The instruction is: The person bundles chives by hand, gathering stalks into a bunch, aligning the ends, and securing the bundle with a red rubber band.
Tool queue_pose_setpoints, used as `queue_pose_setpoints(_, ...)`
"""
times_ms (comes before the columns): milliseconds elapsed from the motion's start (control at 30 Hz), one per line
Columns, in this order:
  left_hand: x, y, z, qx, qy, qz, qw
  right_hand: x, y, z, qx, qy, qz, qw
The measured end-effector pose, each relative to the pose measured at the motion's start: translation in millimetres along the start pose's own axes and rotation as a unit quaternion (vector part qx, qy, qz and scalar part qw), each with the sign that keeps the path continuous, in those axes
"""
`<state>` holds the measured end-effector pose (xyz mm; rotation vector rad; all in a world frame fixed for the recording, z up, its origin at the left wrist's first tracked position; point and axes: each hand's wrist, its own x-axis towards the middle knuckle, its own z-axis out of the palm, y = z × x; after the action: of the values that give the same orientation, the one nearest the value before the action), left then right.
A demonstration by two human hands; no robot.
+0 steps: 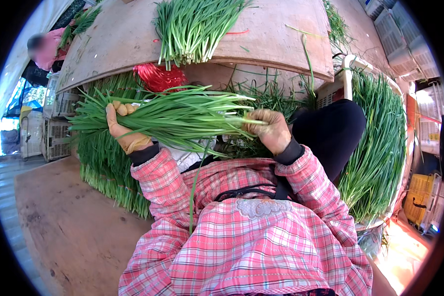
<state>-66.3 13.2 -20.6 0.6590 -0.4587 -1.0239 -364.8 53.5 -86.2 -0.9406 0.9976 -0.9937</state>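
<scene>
A loose bunch of garlic chives lies sideways in front of my body, leafy tips to the left and pale stem ends to the right. My left hand is closed round its leafy part. My right hand pinches a few pale stem ends at the other side of the bunch. Beyond it, another heap of chives rests on a wooden board. A bundle of red ties hangs at the board's near edge, just above the held leaves.
Stacked chives stand at my left, on a wooden board. A crate with a white rim, full of long chives, is at my right. Loose greens lie under the table. Plastic crates and another person are at far left.
</scene>
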Motion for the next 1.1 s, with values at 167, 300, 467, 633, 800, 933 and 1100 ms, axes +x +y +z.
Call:
queue_pose_setpoints(167,1,13,-4,-0.052,0.034,-0.017,0.998,15,-4,-41,-0.470,0.215,-0.157,0.842)
queue_pose_setpoints(300,15,35,-47,-0.128,-0.132,-0.002,0.983,-2,-22,-80,-0.603,0.055,-0.117,0.788)
queue_pose_setpoints(467,-2,10,-3,-0.079,0.001,0.038,0.996,10,-12,4,-0.378,-0.004,-0.307,0.874)
queue_pose_setpoints(633,16,37,-47,-0.060,-0.205,0.000,0.977,-27,51,26,-0.538,-0.126,-0.276,0.786)
queue_pose_setpoints(800,20,41,-81,-0.098,-0.168,0.026,0.981,6,46,-46,-0.479,-0.018,-0.245,0.843)
queue_pose_setpoints(933,26,19,-101,-0.077,-0.127,0.013,0.989,56,1,-83,-0.601,0.014,-0.238,0.763)
queue_pose_setpoints(1100,27,13,-83,-0.122,-0.186,-0.015,0.975,133,32,-154,-0.768,-0.048,-0.078,0.634)
